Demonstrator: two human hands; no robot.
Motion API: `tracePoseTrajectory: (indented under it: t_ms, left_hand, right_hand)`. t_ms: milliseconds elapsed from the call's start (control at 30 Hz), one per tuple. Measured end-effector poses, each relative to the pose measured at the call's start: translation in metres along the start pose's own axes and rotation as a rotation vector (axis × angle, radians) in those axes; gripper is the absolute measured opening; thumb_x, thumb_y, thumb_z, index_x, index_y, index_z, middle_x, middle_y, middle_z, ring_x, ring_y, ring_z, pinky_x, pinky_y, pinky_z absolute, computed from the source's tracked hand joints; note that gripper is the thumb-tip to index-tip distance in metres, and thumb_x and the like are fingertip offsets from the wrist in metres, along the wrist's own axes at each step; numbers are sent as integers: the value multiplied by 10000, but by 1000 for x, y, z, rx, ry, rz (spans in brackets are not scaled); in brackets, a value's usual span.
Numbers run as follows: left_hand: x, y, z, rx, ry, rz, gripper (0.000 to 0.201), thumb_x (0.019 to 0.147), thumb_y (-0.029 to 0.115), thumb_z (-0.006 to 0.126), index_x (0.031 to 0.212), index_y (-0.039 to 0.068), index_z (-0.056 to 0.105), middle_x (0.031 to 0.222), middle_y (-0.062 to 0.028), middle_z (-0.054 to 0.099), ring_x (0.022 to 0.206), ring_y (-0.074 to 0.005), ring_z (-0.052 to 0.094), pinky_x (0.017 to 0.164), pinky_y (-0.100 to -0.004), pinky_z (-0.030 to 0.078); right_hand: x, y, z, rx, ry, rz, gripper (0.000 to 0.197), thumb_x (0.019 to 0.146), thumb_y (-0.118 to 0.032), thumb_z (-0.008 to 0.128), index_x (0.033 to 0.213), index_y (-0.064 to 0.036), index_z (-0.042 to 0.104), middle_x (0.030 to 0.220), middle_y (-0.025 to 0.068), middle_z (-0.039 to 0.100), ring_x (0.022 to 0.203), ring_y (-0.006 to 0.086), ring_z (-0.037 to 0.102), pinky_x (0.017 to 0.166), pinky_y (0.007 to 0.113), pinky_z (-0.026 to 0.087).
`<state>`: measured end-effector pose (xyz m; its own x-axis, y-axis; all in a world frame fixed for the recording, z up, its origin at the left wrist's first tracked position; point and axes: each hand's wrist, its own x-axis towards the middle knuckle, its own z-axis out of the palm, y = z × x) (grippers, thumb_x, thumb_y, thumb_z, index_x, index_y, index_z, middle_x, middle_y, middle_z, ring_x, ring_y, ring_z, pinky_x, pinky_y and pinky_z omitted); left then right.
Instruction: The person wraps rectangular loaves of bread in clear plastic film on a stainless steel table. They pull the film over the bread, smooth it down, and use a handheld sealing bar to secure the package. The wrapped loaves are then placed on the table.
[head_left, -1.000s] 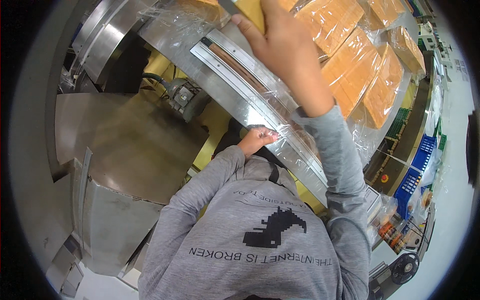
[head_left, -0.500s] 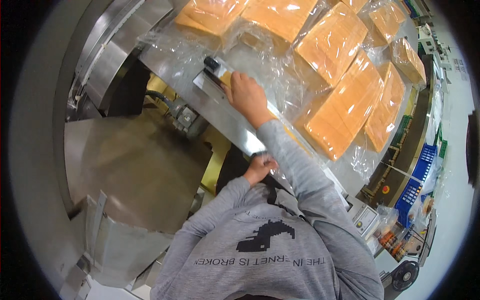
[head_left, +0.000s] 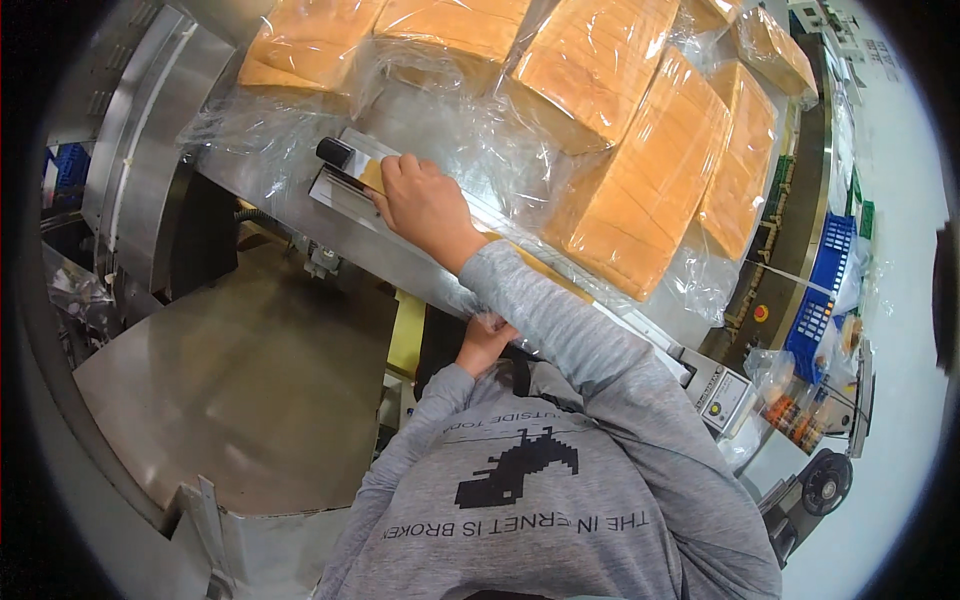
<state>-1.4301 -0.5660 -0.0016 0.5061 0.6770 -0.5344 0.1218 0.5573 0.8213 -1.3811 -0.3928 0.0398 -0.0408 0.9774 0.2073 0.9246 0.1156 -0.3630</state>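
Note:
My right hand [head_left: 428, 208] is wrapped round the arm of a long bar sealer [head_left: 352, 190], close to the black knob at its far left end. The sealer runs diagonally along the near edge of the metal table, partly beneath my right forearm. Lower down, by the table edge, my left hand [head_left: 485, 345] is closed, with clear plastic film showing at its fingers; part of that hand is hidden by my right sleeve. Beyond the sealer lie several large orange-brown bread loaves [head_left: 640, 175] in clear plastic bags, whose loose ends [head_left: 500, 150] spread toward the sealer.
A control box [head_left: 722, 398] sits at the sealer's right end. Farther right are a blue crate [head_left: 822, 290], a conveyor [head_left: 790, 230], bagged items and a black reel [head_left: 826, 482]. A brown board [head_left: 240, 390] and curved metal machine wall [head_left: 130, 150] stand on the left.
The view has shifted, so the table and loaves appear farther left. My right hand stays on the sealer arm near the knob. My left hand stays low by the table edge.

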Motion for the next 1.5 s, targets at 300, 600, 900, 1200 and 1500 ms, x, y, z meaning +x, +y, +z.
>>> tracePoseTrajectory:
  t_ms: [300, 600, 900, 1200, 1500]
  left_hand:
    - [-4, 1, -2, -189, -79, -135, 191, 751, 179, 643, 799, 15, 558, 770, -25, 574, 687, -95, 512, 611, -223, 404]
    - [-6, 57, -22, 630, 876, 1007, 469, 708, 213, 680, 1071, 45, 436, 1115, -139, 391, 1048, -260, 395, 884, -390, 336]
    - [40, 84, 73, 621, 43, 1311, 421, 785, 310, 572, 1192, 265, 476, 1350, -80, 310, 1282, -307, 201, 1030, -424, 187]
    - [8, 10, -29, 278, 821, 439, 664, 758, 257, 670, 1183, -34, 251, 1186, -156, 266, 1113, -264, 295, 980, -376, 235]
    - [-8, -15, -33, -453, 264, -30, 292, 841, 145, 503, 1082, -19, 482, 939, -74, 546, 813, -157, 524, 693, -266, 427]
  right_hand:
    - [3, 1, -9, 73, 34, -14, 334, 792, -352, 564, 838, -34, 475, 745, 128, 538, 666, 301, 579, 517, 390, 477]
    - [-9, -47, -247, 287, 278, -132, 333, 810, -313, 547, 874, 7, 481, 748, 211, 562, 688, 375, 564, 597, 423, 449]
    - [-28, -48, -305, 372, 396, -187, 314, 825, -270, 536, 811, 39, 480, 684, 241, 544, 617, 362, 558, 571, 405, 438]
    - [-19, -45, -254, 276, 319, -59, 439, 769, -398, 573, 925, 6, 498, 750, 192, 587, 718, 329, 602, 632, 406, 488]
    - [-8, -21, -45, 263, 216, -53, 362, 733, -333, 609, 905, -32, 503, 781, 123, 547, 707, 281, 571, 581, 402, 472]
